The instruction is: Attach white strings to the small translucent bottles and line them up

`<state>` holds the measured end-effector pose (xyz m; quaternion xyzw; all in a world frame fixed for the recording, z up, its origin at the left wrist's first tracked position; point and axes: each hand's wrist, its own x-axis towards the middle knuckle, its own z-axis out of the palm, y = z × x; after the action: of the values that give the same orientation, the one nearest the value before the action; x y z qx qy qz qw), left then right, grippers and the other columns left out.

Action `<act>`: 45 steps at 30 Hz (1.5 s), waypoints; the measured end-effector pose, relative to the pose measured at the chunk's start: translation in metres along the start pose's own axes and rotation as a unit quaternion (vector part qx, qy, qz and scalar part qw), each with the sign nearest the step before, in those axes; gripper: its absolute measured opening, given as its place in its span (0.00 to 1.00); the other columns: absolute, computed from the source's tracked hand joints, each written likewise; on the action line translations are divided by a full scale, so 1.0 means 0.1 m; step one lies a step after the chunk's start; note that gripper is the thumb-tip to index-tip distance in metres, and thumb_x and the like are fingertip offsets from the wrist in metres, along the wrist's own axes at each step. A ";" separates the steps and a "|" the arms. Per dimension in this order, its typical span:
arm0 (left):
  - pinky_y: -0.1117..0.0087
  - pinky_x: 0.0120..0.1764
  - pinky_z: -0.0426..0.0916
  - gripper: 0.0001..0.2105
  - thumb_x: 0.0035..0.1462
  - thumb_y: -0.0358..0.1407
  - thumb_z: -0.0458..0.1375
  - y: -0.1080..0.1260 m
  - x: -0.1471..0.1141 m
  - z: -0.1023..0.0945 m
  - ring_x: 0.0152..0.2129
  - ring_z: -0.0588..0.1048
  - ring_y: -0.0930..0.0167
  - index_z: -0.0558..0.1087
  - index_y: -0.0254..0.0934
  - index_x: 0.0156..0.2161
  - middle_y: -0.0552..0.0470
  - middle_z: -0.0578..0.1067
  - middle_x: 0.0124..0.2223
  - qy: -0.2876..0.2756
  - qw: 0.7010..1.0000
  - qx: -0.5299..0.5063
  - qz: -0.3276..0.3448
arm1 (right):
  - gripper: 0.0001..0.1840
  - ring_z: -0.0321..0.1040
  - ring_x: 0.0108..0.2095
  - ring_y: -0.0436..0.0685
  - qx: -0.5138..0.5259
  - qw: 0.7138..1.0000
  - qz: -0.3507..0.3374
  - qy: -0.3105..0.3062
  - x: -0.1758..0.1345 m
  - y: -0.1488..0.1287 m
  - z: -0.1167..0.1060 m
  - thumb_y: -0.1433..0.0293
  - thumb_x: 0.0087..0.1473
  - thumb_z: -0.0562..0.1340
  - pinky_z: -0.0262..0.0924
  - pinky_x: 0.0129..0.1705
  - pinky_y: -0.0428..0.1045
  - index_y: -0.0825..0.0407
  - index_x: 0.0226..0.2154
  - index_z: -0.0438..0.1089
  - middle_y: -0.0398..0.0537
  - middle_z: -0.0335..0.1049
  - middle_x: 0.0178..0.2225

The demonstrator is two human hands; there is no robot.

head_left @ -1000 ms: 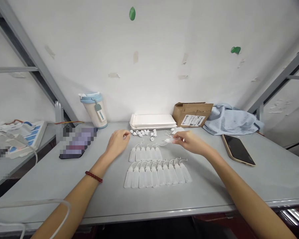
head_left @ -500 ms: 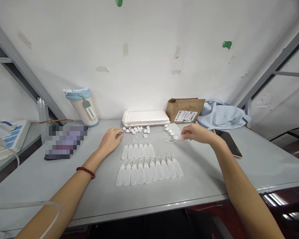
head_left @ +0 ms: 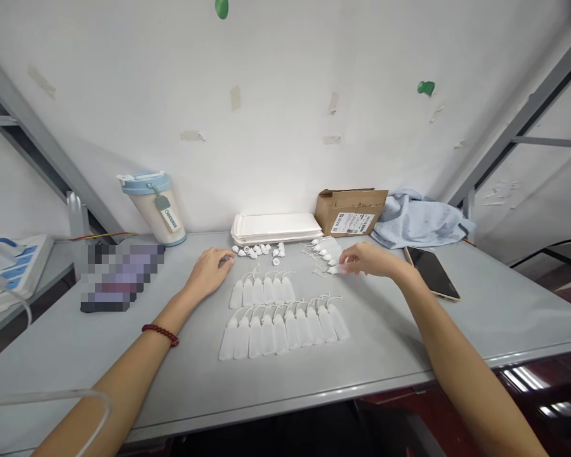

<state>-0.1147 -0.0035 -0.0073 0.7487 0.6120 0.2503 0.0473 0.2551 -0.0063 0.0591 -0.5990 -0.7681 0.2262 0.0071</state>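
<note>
Just left of a small pile of white caps (head_left: 259, 251), my left hand (head_left: 212, 270) lies on the table, its fingers loosely curved and apart, tips beside the nearest caps. My right hand (head_left: 364, 260) pinches the body of a small translucent plastic bottle (head_left: 335, 269), the nearest of a column of capped bottles (head_left: 324, 252) lying sideways. Fingers hide part of that bottle. In front lie two rows of similar bottles, a shorter back row (head_left: 265, 292) and a longer front row (head_left: 280, 333), with thin white curved tails at their necks.
Along the wall stand a cream tumbler (head_left: 157, 212) with blue lid, a stack of white trays (head_left: 276, 226), a cardboard box (head_left: 349, 212) and a light blue cloth (head_left: 419, 219). A phone (head_left: 432, 273) lies right, a blurred-out dark item (head_left: 124, 279) left, near a power strip (head_left: 19, 270).
My right hand has come slightly nearer, lowering the pinched bottle to the near end of the column. The left hand stays by the caps. The view has shifted slightly.
</note>
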 end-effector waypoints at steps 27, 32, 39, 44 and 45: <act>0.63 0.45 0.64 0.15 0.53 0.37 0.49 -0.02 -0.01 0.00 0.37 0.73 0.62 0.75 0.35 0.40 0.43 0.76 0.41 0.000 1.000 0.002 -0.003 | 0.11 0.71 0.23 0.54 0.057 0.996 0.070 0.001 0.08 0.15 0.01 0.68 0.43 0.65 0.61 0.22 0.44 0.54 0.26 0.61 0.50 0.73 0.22; 0.63 0.46 0.64 0.15 0.53 0.37 0.49 -0.01 -0.01 0.00 0.38 0.72 0.62 0.74 0.34 0.41 0.43 0.75 0.41 -0.006 1.000 0.001 -0.008 | 0.11 0.72 0.23 0.54 0.048 0.996 0.070 0.001 0.09 0.13 0.01 0.68 0.44 0.65 0.59 0.20 0.43 0.54 0.26 0.61 0.51 0.74 0.24; 0.63 0.45 0.65 0.14 0.53 0.34 0.49 0.01 -0.01 0.02 0.36 0.73 0.63 0.75 0.34 0.39 0.44 0.75 0.40 0.001 1.000 0.004 -0.011 | 0.13 0.71 0.21 0.53 0.060 0.995 0.080 0.009 0.09 0.13 0.01 0.67 0.44 0.65 0.58 0.18 0.43 0.55 0.24 0.60 0.50 0.72 0.24; 0.66 0.42 0.66 0.11 0.51 0.33 0.50 0.05 -0.03 0.00 0.34 0.73 0.65 0.74 0.35 0.35 0.45 0.75 0.38 -0.003 1.000 -0.001 -0.023 | 0.13 0.70 0.20 0.51 0.053 0.995 0.079 0.015 0.09 0.11 0.03 0.65 0.44 0.65 0.57 0.18 0.42 0.55 0.24 0.61 0.50 0.73 0.24; 0.66 0.41 0.66 0.10 0.51 0.32 0.50 0.06 -0.03 0.00 0.33 0.73 0.65 0.74 0.35 0.34 0.45 0.75 0.38 -0.004 1.000 -0.003 -0.025 | 0.13 0.70 0.19 0.51 0.052 0.995 0.080 0.016 0.09 0.10 0.03 0.65 0.44 0.65 0.57 0.18 0.42 0.55 0.24 0.61 0.50 0.73 0.25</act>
<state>-0.1097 -0.0077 -0.0056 0.7341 0.6295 0.2481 0.0580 0.2611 0.0032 0.0505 -0.6609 -0.7047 0.2562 0.0321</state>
